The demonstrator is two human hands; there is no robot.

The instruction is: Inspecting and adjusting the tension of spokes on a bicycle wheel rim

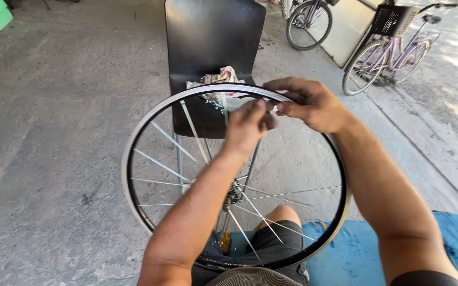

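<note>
A bare bicycle wheel rim (pixel 133 159) with silver spokes and a hub (pixel 232 197) stands upright on my lap. My left hand (pixel 246 127) reaches through the spokes and pinches at the rim's top, fingers closed on a spoke end. My right hand (pixel 306 103) rests on the top of the rim from outside, fingertips pinching a small pale part against it right beside the left fingers. What exactly sits between the fingertips is too small to tell.
A black chair (pixel 213 37) with crumpled rags (pixel 221 78) on its seat stands just beyond the wheel. Two parked bicycles, one (pixel 308 24) and a purple one with a basket (pixel 390 50), are at the back right. A blue mat (pixel 356 249) lies under me on the concrete floor.
</note>
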